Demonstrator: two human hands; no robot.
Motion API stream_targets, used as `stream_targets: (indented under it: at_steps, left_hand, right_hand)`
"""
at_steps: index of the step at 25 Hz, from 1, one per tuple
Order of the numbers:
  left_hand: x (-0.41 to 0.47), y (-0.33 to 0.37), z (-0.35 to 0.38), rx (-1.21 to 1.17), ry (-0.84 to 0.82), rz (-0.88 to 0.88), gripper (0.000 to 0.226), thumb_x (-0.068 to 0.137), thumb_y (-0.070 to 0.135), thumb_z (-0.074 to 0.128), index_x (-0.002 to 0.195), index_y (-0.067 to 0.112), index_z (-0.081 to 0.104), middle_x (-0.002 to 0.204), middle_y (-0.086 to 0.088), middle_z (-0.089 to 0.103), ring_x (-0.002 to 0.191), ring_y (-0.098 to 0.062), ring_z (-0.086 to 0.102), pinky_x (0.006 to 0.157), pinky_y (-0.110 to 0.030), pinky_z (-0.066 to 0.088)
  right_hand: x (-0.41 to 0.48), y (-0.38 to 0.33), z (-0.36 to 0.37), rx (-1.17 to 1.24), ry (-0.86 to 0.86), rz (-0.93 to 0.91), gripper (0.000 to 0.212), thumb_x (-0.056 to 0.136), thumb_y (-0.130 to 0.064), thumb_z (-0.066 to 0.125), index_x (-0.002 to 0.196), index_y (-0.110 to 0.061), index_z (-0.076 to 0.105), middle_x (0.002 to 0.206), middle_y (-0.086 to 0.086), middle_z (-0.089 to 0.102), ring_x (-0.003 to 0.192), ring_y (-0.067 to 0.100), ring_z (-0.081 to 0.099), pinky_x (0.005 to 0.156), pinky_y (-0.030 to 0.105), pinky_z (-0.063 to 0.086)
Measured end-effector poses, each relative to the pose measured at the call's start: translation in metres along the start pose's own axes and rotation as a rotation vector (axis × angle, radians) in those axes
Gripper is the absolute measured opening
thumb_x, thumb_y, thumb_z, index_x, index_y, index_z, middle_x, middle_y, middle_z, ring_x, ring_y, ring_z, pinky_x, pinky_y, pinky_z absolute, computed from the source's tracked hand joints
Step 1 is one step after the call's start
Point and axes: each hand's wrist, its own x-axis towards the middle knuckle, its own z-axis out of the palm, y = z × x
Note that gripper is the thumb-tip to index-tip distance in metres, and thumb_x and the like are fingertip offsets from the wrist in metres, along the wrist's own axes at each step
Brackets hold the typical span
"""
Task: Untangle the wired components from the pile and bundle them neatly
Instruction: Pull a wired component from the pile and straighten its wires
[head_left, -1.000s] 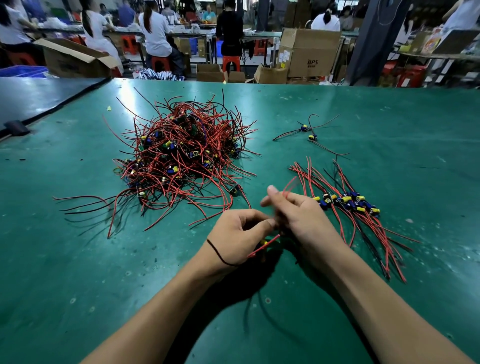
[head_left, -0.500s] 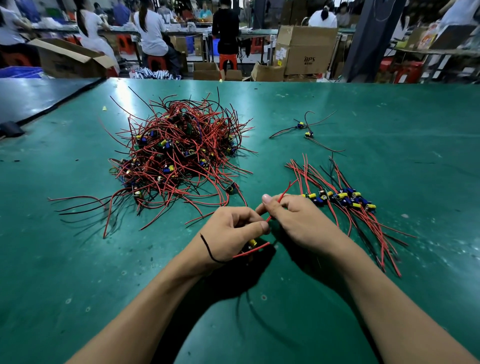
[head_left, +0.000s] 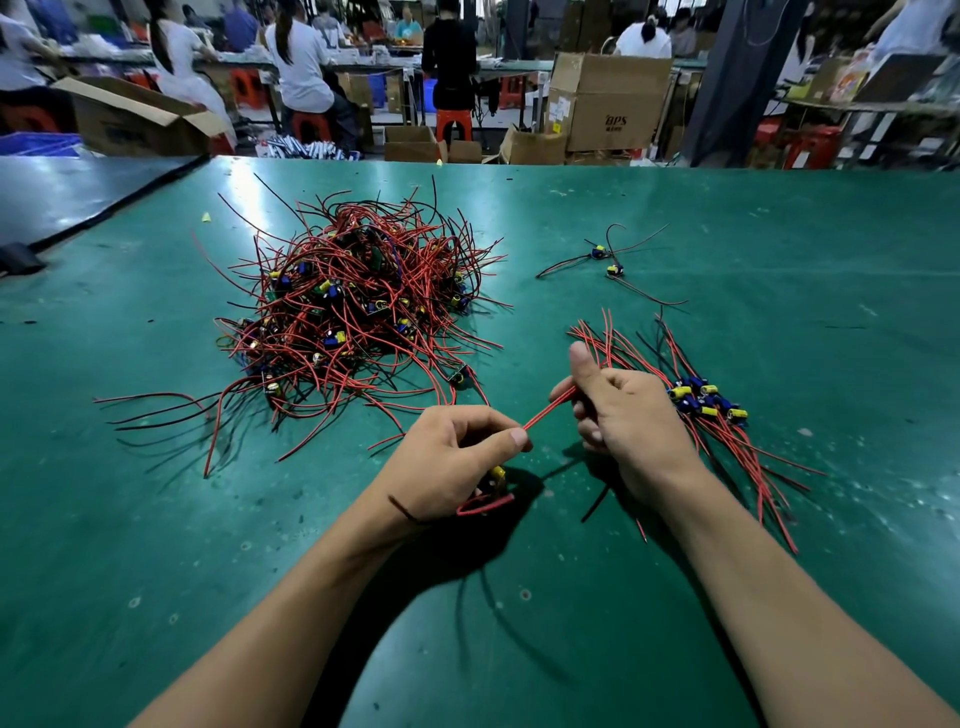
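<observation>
1. Surface: the wide green-covered work table (head_left: 727, 223) fills most of the view. A large brown cardboard box (head_left: 613, 104) stands on the floor beyond its far edge.

2. Unsorted stock: a tangled pile (head_left: 358, 306) of thin red and black wires with small blue, yellow and black parts lies left of centre. Loose wire ends trail from it toward the near left.

3. Sorted stock: a fanned group of wired components (head_left: 727, 436) lies on the right, just behind the right hand. Its blue and yellow parts are clustered together and its red and black leads run roughly parallel.

4. Hands: both hands are raised above the table near the centre.
   - The right hand (head_left: 628, 421) has its fingers curled round one end of a wire and its thumb raised.
   - The left hand (head_left: 447, 462) pinches the same wire between thumb and forefinger. Its other fingers close over a small component.

5. Work piece: the straight red wire (head_left: 548, 413) runs taut between the two hands. A red loop hangs below the left palm.

6. Strays: two loose wired components (head_left: 605, 260) lie far right of the pile, well apart from it.

7. Held part: a yellow-capped component (head_left: 497, 473) shows under the left hand.
</observation>
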Motion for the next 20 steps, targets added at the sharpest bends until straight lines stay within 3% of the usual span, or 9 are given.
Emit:
stream_targets:
  at_steps: [3, 6, 12, 15, 20]
  left_hand:
    - [-0.001, -0.001, -0.003, -0.001, -0.008, 0.018, 0.014, 0.092, 0.019, 0.065, 0.084, 0.012, 0.073, 0.062, -0.003, 0.048, 0.056, -0.018, 0.048, 0.056, -0.026, 0.041]
    - [-0.004, -0.002, -0.001, 0.029, -0.02, 0.039, 0.014, 0.093, 0.019, 0.064, 0.085, 0.013, 0.074, 0.063, -0.005, 0.048, 0.054, -0.015, 0.048, 0.053, -0.023, 0.042]
    - [-0.002, -0.001, -0.002, -0.065, 0.012, -0.024, 0.018, 0.096, 0.01, 0.058, 0.086, 0.015, 0.072, 0.069, -0.011, 0.055, 0.052, -0.02, 0.048, 0.054, -0.029, 0.043]
    - [-0.003, 0.0, -0.001, -0.06, -0.003, -0.017, 0.02, 0.095, 0.009, 0.059, 0.087, 0.022, 0.072, 0.082, -0.015, 0.061, 0.063, -0.022, 0.048, 0.057, -0.029, 0.044]
    - [-0.004, 0.002, -0.004, 0.026, -0.101, 0.014, 0.018, 0.093, 0.013, 0.063, 0.087, 0.025, 0.075, 0.065, 0.01, 0.06, 0.063, -0.01, 0.047, 0.056, -0.018, 0.04]
  right_hand:
    - [0.0, -0.009, -0.001, 0.183, -0.092, 0.252, 0.063, 0.098, -0.056, 0.048, 0.053, -0.017, 0.067, 0.05, -0.005, 0.038, 0.035, 0.007, 0.027, 0.038, 0.015, 0.019]
    - [-0.001, -0.012, -0.006, 0.245, -0.176, 0.336, 0.054, 0.099, -0.052, 0.049, 0.064, -0.013, 0.06, 0.05, -0.005, 0.036, 0.036, 0.005, 0.025, 0.033, 0.014, 0.018]
    - [-0.009, -0.011, 0.003, 0.353, -0.301, 0.142, 0.032, 0.081, -0.036, 0.068, 0.088, -0.006, 0.073, 0.067, -0.001, 0.057, 0.046, 0.007, 0.043, 0.038, 0.018, 0.035]
    - [-0.012, -0.003, 0.011, 0.335, -0.304, 0.084, 0.022, 0.08, -0.027, 0.071, 0.086, -0.007, 0.076, 0.069, -0.001, 0.058, 0.048, 0.007, 0.043, 0.04, 0.018, 0.036]
    - [-0.009, -0.002, 0.013, 0.398, -0.126, 0.093, 0.02, 0.078, -0.026, 0.072, 0.081, -0.007, 0.071, 0.064, -0.005, 0.059, 0.041, 0.004, 0.034, 0.036, 0.015, 0.028]
